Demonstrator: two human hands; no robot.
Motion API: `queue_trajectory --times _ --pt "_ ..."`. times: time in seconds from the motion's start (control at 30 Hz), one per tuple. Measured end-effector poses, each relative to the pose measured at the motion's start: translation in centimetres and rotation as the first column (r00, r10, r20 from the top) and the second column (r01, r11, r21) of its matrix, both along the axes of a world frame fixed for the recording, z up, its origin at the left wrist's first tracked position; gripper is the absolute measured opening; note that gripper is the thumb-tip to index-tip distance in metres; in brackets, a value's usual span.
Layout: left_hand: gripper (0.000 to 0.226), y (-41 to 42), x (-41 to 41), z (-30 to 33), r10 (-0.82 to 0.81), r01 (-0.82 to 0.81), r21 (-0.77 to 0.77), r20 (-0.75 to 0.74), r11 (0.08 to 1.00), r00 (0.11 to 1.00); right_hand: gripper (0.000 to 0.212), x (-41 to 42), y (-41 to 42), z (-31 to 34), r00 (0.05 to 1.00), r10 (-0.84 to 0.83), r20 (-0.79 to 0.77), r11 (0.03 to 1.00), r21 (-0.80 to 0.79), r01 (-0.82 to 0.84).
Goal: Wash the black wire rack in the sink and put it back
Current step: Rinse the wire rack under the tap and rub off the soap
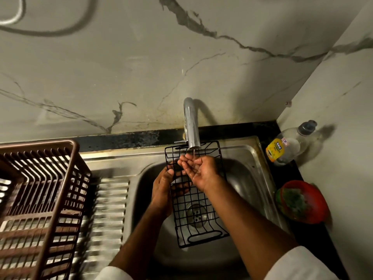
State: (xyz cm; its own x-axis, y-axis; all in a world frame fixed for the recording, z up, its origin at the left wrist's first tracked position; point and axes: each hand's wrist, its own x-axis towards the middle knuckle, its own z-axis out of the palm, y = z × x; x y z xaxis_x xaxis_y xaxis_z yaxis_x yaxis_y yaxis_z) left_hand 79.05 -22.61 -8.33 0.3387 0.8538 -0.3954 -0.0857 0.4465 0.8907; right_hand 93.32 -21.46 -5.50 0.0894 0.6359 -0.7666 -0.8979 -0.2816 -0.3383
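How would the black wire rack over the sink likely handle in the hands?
The black wire rack probably stays stiff: held by the left hand alone, its grid looks flat. Likely light, being open thin wire. Possibly slippery, since water runs from the tap over the right hand.

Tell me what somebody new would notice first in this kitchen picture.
The two hands in the middle over the steel sink: the left hand grips the black wire rack by its edge, while the right hand is cupped under the thin stream from the faucet. Next, the big brown dish basket at left.
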Motion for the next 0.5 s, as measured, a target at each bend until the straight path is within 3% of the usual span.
queue_trajectory --times 0.33,0.5 --pt "0.05 -0.04 -0.07 0.21 0.034 -0.034 -0.015 0.018 0.999 0.999 0.039 -0.31 -0.24 0.51 1.0 0.004 0.001 1.0 -0.012 -0.004" --pt "0.05 -0.23 -0.08 0.33 0.04 -0.04 -0.019 0.012 0.999 0.999 0.038 -0.52 -0.84 0.34 0.996 0.088 0.033 0.995 -0.04 -0.087"
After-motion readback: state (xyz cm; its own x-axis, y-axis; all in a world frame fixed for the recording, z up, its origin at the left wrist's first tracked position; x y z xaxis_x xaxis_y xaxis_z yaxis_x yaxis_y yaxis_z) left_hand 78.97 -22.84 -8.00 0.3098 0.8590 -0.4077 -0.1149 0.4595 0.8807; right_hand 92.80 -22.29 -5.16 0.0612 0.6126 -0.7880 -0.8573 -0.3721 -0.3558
